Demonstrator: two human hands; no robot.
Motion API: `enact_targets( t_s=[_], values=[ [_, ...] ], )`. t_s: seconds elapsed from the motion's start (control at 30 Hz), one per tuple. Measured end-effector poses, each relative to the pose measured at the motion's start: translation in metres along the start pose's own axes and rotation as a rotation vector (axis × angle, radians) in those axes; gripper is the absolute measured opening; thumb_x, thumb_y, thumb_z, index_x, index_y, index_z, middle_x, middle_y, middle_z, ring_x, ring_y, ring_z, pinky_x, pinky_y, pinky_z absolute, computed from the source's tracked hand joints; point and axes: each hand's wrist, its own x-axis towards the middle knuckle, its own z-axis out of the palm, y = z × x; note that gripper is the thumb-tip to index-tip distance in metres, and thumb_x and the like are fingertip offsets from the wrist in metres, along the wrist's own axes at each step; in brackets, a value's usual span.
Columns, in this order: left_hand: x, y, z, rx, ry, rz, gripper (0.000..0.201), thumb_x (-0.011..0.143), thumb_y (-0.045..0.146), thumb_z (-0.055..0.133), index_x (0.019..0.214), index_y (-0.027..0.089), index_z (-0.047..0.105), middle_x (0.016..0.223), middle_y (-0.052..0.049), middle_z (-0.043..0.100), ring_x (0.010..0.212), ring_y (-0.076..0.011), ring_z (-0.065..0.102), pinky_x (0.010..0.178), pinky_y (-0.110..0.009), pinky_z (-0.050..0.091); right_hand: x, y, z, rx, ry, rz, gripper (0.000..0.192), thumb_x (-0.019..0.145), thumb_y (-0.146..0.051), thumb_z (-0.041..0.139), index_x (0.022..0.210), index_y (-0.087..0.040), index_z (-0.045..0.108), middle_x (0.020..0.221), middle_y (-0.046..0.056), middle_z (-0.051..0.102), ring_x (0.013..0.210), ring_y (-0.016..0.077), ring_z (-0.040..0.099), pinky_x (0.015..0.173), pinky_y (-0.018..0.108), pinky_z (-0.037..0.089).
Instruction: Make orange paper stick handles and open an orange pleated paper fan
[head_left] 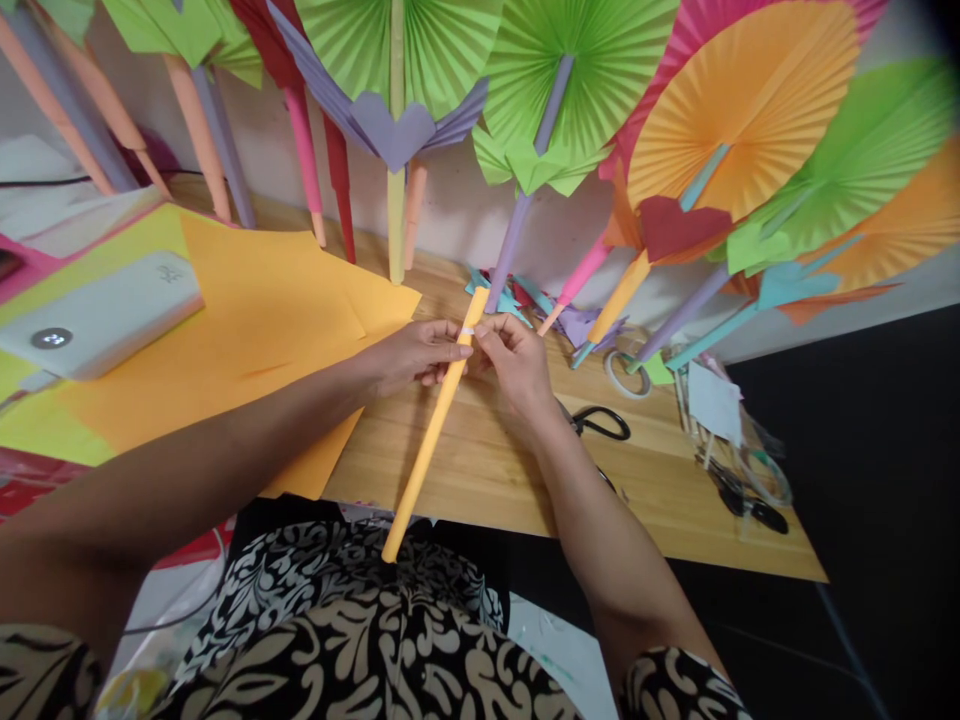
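Note:
A yellow-orange rolled paper tube (427,450) slants over the front edge of the wooden table, its lower end near my lap. Close to the tube's upper end, my left hand (409,355) is closed around it with thumb and fingers. A small white strip of tape (468,331) lies across the tube there. My right hand (517,365) pinches at this strip with thumb and forefinger, its other fingers curled. Behind the right wrist lie black-handled scissors (602,422), partly hidden by my arm.
Orange paper sheets (262,300) and a white power bank (105,312) cover the table's left side. Folded paper fans (577,80) on tube handles lean against the wall. A tape roll (627,375), paper scraps (592,325) and another black-handled tool (757,510) lie to the right.

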Motion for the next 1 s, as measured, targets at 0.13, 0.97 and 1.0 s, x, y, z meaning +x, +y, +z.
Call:
enact_targets(
  t_s=[0.13,0.97,1.0],
  values=[
    [-0.001,-0.001,0.001,-0.01,-0.017,0.008,0.011,0.087,0.017,0.071,0.089,0.017,0.061,0.066,0.001,0.06,0.046,-0.0056,0.05,0.041,-0.019,0.032,0.001,-0.003,-0.004,-0.102,0.013,-0.085,0.02,0.086,-0.04,0.068,0.075,-0.024,0.062,0.072,-0.002,0.059,0.066,0.0143,0.052,0.06,0.029,0.044],
    [-0.003,-0.001,-0.001,-0.079,-0.133,0.076,0.015,0.087,0.024,0.072,0.096,0.016,0.063,0.076,-0.003,0.068,0.052,-0.0072,0.051,0.046,-0.021,0.032,0.008,0.005,-0.006,0.386,-0.073,0.238,0.05,0.067,-0.049,0.086,0.105,-0.025,0.063,0.074,-0.005,0.062,0.064,0.0115,0.059,0.05,0.022,0.052],
    [-0.003,-0.001,-0.001,-0.086,-0.144,0.081,0.015,0.087,0.025,0.071,0.097,0.016,0.064,0.076,-0.004,0.069,0.052,-0.0074,0.051,0.046,-0.021,0.032,0.008,0.004,-0.006,0.399,-0.073,0.239,0.047,0.069,-0.052,0.084,0.102,-0.024,0.065,0.075,-0.004,0.062,0.065,0.0114,0.058,0.05,0.022,0.052]
  ],
)
